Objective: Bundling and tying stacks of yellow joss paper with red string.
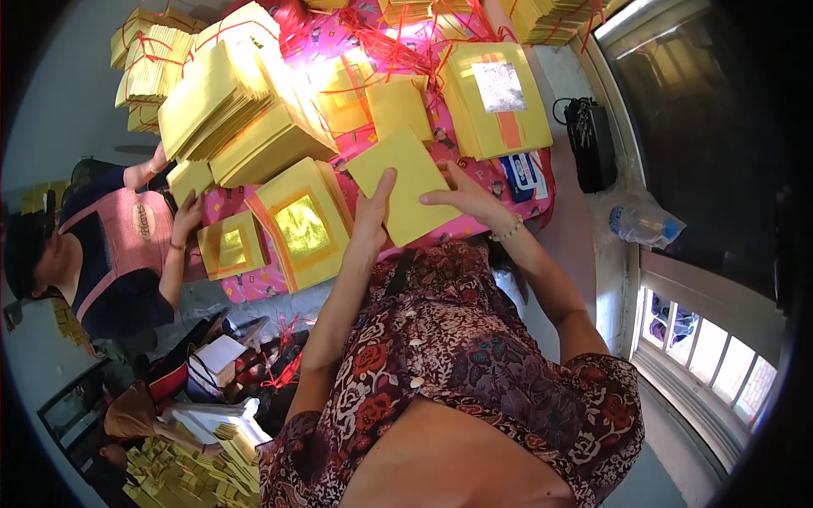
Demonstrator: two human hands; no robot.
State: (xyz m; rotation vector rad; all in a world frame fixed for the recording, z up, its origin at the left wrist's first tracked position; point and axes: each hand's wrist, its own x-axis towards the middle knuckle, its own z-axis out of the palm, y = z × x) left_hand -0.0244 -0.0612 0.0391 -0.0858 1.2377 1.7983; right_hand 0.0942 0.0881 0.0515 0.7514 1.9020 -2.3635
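Between both hands I hold a sheaf of plain yellow paper (408, 188) at the table's near edge; how many sheets it has I cannot tell. My left hand (373, 216) grips its left side, thumb on top. My right hand (470, 199) pinches its right edge, with the thumb over the face. Left of it lies a yellow paper stack with a gold foil square (301, 229), and beside that a smaller foil-faced stack (230, 245). A thick stack with a silvery square (500, 89) sits at the far right.
Tall yellow bundles (216, 102) and red plastic strings (398, 52) cover the far side of the pink tablecloth (461, 230). At left, a co-worker in a pink apron (140, 224) handles yellow paper. On the right are a blue-and-white packet (523, 176), a black bag (590, 144) and a bagged bottle (639, 224).
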